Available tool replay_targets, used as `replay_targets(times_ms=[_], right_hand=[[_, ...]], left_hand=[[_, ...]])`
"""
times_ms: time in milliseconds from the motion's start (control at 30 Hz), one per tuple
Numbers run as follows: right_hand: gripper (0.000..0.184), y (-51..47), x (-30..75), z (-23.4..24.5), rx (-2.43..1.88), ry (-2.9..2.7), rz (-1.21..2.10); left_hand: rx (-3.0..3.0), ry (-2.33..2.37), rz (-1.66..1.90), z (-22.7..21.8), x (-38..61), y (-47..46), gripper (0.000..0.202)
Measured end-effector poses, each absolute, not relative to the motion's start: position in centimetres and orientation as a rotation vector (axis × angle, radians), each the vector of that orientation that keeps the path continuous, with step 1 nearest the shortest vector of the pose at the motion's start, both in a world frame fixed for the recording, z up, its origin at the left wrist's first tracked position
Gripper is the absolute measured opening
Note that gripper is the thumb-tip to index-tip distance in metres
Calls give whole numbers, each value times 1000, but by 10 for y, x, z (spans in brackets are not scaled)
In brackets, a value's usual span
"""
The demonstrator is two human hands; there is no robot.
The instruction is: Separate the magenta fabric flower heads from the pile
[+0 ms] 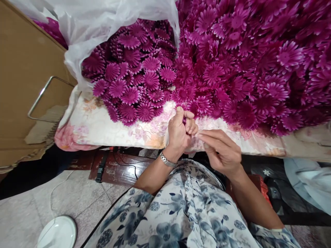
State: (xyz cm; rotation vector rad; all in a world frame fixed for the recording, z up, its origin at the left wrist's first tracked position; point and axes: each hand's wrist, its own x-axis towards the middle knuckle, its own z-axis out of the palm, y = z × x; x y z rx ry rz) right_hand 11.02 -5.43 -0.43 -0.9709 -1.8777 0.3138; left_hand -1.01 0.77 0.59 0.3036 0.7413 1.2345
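My left hand (pixel 181 127), with a metal-banded watch on its wrist, is closed over the front of the table. A bit of purple artificial flower (pixel 184 120) shows between its thumb and curled fingers; the rest is hidden. Just to the right, my right hand (pixel 222 150) is in a pinch, its fingertips almost meeting the left fingers. Whatever lies in that pinch is too small to make out. Beyond both hands spread loose purple flower heads (pixel 151 80), some stacked in layers, and a larger heap of purple flowers (pixel 236 82) fills the right.
A white plastic bag (pixel 80 41) lies open around the left pile. The table has a flowered cloth (pixel 113 136). A cardboard box (pixel 28 69) with a bent metal rod (pixel 41 94) stands at left. On the floor is a round white object (pixel 58 232). Pale fabric (pixel 310 182) hangs at right.
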Motion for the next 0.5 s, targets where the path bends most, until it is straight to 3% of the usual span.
replay_targets(times_ms=[133, 300, 400, 500], right_hand=[[35, -49, 116, 2, -1091, -1838, 226], [37, -19, 102, 4, -1089, -1782, 94], [55, -8, 83, 1, -1137, -1769, 187], [61, -13, 63, 4, -1173, -1783, 346]], left_hand=[[417, 750, 1227, 5, -17, 8, 20], [475, 670, 1262, 6, -5, 0, 42], [499, 633, 1342, 2, 3, -8, 41], [623, 721, 1290, -9, 4, -15, 42]])
